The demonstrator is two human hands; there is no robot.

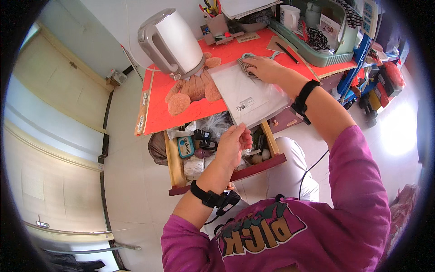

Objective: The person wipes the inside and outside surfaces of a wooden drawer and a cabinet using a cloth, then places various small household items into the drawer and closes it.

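A clear plastic bag (249, 97) with small printed marks lies over the front of the red desktop and juts past its edge above the drawer. My left hand (235, 144) pinches the bag's near corner between thumb and fingers. My right hand (263, 69) rests on a striped grey cloth (249, 68) at the bag's far end, its fingers bent over the cloth. Under my left hand the wooden drawer (278, 158) stands pulled out, holding a blue Strepsils tin (186, 147), black adapters (205, 139), crumpled plastic and other small things.
A white electric kettle (178, 40) stands on the desk's left side. Behind are a pen holder (217, 25) with tools, a black pen (287, 52) and a green bin (316, 56) with a white mug (289, 17). A blue shelf (357, 64) stands at right.
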